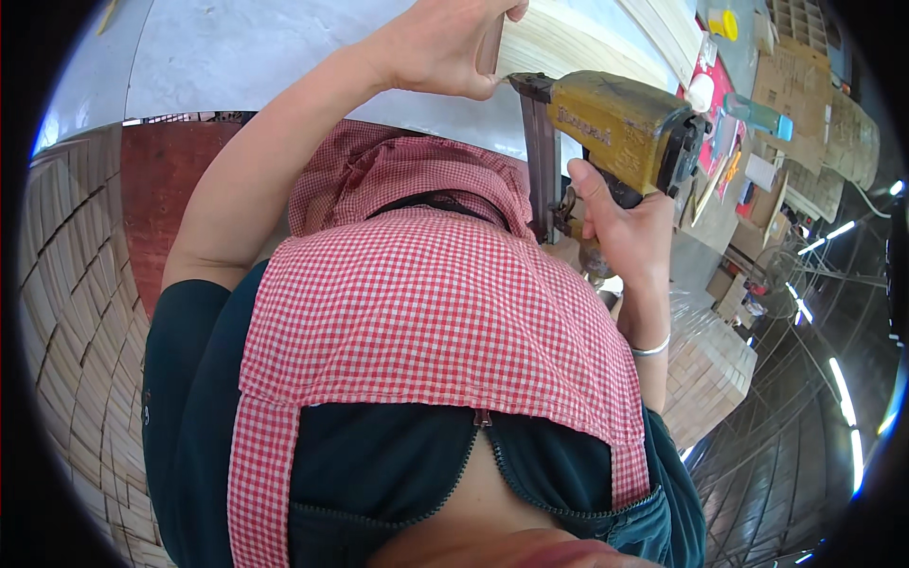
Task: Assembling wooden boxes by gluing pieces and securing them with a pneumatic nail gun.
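Note:
My right hand (pixel 630 227) is closed round the handle of a worn yellow nail gun (pixel 606 118). The gun lies on its side in the picture, with its dark magazine running down toward my apron. Its nose touches or nearly touches the end of a thin wooden piece (pixel 490 45). My left hand (pixel 440 47) grips that piece between thumb and fingers; the fingertips are partly cut off by the upper edge. Just beyond the gun lie pale wooden boards (pixel 578 43) on the grey-white worktable (pixel 246 57).
Stacked wood strips (pixel 71 284) stand at the left beside a dark red panel (pixel 166 199). To the right are a yellow container (pixel 722 24), a greenish bottle (pixel 757 115), cardboard (pixel 795 85) and a film-wrapped stack (pixel 705 364). My checked apron (pixel 436 303) hangs close to the table edge.

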Available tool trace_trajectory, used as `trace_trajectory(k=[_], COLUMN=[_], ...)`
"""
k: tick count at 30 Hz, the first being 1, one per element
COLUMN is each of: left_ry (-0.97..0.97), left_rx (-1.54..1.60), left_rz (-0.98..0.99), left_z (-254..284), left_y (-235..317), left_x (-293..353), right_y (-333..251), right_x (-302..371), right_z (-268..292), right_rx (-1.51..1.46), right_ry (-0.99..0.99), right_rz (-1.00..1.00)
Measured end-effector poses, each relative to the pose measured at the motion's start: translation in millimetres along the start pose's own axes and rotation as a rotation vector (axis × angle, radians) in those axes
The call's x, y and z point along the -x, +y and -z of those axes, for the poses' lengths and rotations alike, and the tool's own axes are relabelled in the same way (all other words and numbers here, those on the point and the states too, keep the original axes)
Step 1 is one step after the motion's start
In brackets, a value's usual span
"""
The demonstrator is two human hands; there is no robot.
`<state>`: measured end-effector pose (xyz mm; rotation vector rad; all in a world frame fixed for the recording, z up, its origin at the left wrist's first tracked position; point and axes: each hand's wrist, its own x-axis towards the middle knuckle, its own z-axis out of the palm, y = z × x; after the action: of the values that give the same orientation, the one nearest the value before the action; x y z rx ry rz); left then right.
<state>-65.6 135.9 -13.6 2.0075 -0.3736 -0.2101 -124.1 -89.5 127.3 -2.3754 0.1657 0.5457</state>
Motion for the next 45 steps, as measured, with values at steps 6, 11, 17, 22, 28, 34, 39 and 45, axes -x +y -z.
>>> trace_trajectory(k=[6,11,17,22,28,34,39,45], left_ry=[0.124,0.198,0.242,0.22,0.212,0.267,0.359,0.429], left_rx=[0.037,0.049,-0.002,0.035,0.014,0.126,0.424,0.539], left_rz=[-0.122,-0.213,-0.304,-0.25,-0.282,-0.214,0.175,0.431], left_z=[-8.5,-12.0,-13.5,-15.4,-11.3,-10.8,-11.9,-15.1], left_y=[-11.7,-21.3,-24.4,-25.8,-25.8,-29.3,-26.9,-18.4], left_x=[2.2,0.0,-5.8,-4.9,-5.4,-4.7,-17.5,-31.1], right_y=[2.1,-17.7,-21.7,-35.5,-43.2,-50.2,-48.6,-52.8], right_x=[3.7,-13.3,-29.5,-30.2,-35.4,-43.2,-54.3,-76.3], right_z=[-4.7,-2.2,-0.3,-1.2,3.6,12.6,24.6,29.7], right_rx=[-0.05,-0.041,0.056,0.133,0.174,0.246,0.156,0.209], right_ry=[0.049,0.041,0.005,-0.012,-0.041,-0.044,0.002,-0.007], right_rz=[0.077,0.133,0.227,0.096,0.116,0.124,0.179,0.161])
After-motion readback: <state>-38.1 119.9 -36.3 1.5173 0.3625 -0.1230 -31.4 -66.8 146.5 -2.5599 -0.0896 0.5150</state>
